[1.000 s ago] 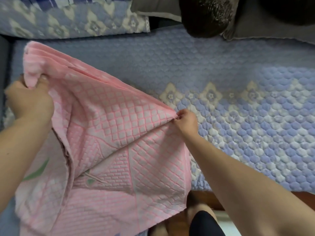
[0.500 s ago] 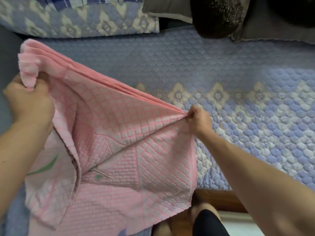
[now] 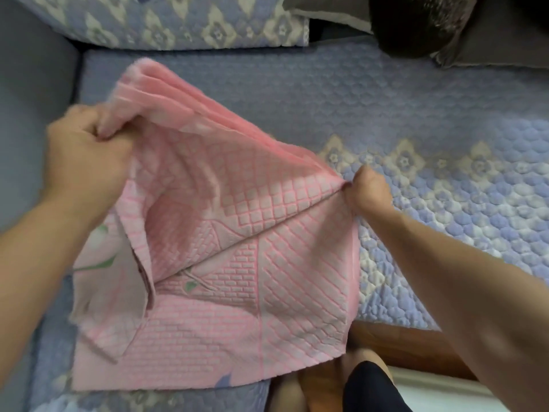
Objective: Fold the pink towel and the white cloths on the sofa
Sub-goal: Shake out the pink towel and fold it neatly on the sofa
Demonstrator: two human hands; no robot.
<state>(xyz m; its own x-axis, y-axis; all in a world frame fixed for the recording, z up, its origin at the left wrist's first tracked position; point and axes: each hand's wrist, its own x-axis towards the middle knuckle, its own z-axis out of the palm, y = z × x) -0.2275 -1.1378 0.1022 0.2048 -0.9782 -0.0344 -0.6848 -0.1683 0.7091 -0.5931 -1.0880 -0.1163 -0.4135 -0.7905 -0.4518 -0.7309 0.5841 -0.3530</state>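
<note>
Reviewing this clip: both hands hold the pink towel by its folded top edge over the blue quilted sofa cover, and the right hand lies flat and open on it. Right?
Not quite. In the head view the right hand is not flat and open; it pinches the pink towel at the right end of the fold. The rest holds: the left hand grips the other end, over the blue quilted sofa cover.

Over the quilted blue sofa cover [image 3: 386, 108], the left hand [image 3: 83, 156] grips one folded corner of the pink towel [image 3: 225, 263], while the right hand [image 3: 367, 193] pinches the opposite corner; layered edges run between them.
</note>
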